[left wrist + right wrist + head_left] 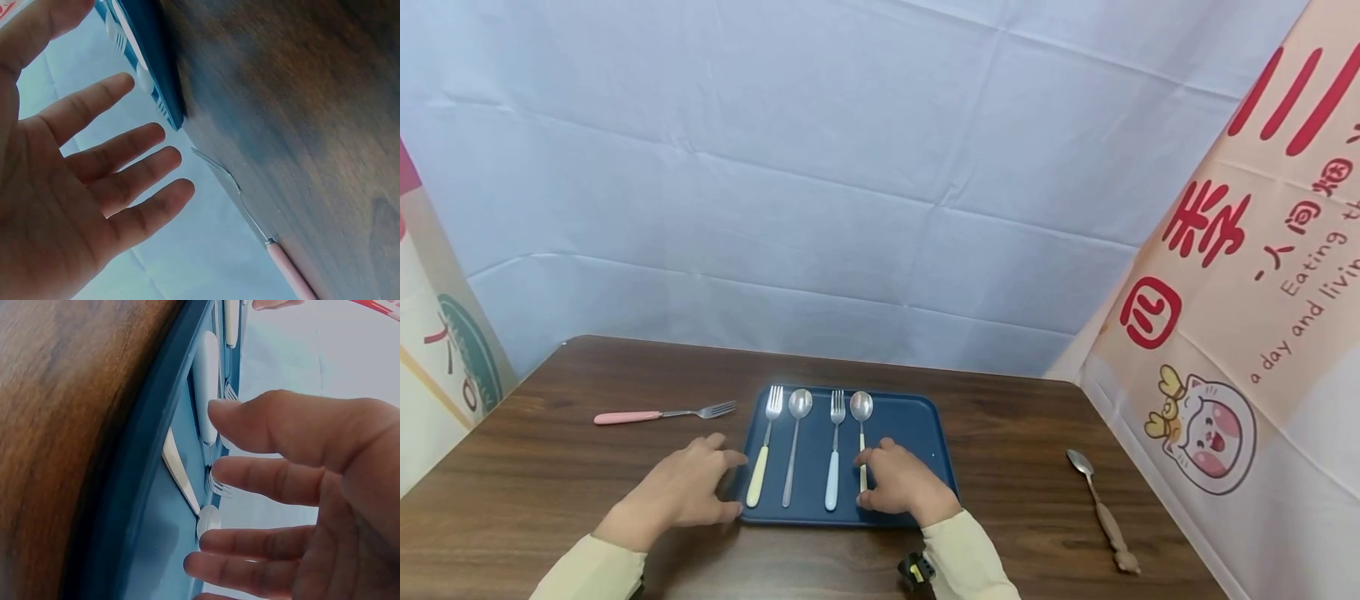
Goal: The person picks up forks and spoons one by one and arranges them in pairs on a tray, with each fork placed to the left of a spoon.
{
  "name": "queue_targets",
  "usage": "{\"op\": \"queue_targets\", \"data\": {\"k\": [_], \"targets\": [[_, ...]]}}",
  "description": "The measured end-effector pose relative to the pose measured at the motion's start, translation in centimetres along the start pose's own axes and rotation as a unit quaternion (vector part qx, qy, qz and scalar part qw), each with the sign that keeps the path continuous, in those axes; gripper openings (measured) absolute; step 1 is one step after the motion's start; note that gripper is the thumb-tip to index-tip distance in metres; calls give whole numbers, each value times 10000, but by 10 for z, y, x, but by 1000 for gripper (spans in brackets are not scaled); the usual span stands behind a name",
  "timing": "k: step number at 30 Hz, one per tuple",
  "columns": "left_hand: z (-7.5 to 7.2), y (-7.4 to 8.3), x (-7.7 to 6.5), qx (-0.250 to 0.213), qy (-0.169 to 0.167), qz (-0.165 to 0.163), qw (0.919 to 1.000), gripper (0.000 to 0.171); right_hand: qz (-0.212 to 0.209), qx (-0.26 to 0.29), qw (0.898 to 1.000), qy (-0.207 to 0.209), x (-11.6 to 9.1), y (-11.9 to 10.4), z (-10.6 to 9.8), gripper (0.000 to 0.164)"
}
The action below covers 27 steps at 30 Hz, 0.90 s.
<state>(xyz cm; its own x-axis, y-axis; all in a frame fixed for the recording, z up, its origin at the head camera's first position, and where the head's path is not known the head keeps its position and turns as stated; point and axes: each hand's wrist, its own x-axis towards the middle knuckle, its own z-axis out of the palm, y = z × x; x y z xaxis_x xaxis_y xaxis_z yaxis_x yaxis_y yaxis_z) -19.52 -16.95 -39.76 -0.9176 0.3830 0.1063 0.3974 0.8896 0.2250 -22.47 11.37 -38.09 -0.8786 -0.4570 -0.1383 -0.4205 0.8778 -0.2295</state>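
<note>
A blue tray (pixel 902 417) lies on the table with four utensils side by side: a yellow-handled fork (pixel 758 477), a plain metal spoon (pixel 792 454), a light-blue-handled fork (pixel 832 481) and a spoon with a pale yellow handle (pixel 861 407). My left hand (pixel 688 483) is beside the tray's left edge, fingers spread and nothing in them. My right hand (pixel 901 479) hovers over the tray's right part and covers some of the pale yellow spoon's handle in the head view. Its fingers are extended and apart in the right wrist view, with nothing between them.
On the brown wooden table (pixel 1015 483), a pink-handled fork (pixel 628 417) lies left of the tray. A spoon with a brown handle (pixel 1105 525) lies far right. A pale cloth (pixel 775 183) hangs behind the table, and a printed cloth (pixel 1285 333) hangs at the right.
</note>
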Motion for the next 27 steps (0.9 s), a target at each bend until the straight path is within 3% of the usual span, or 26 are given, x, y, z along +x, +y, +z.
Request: {"op": "queue_targets", "data": {"k": [10, 14, 21, 27], "targets": [[-3, -12, 1, 96, 59, -55, 9999, 53, -49, -107, 9999, 31, -7, 7, 4, 39], [-5, -22, 0, 130, 86, -40, 9999, 51, -50, -80, 9999, 130, -12, 14, 7, 38], [-13, -44, -3, 67, 162, -132, 9998, 50, 209, -119, 9972, 710, -25, 31, 10, 36], [-19, -66, -9, 71, 217, -124, 9997, 50, 434, -91, 9952, 867, -35, 45, 11, 36]]}}
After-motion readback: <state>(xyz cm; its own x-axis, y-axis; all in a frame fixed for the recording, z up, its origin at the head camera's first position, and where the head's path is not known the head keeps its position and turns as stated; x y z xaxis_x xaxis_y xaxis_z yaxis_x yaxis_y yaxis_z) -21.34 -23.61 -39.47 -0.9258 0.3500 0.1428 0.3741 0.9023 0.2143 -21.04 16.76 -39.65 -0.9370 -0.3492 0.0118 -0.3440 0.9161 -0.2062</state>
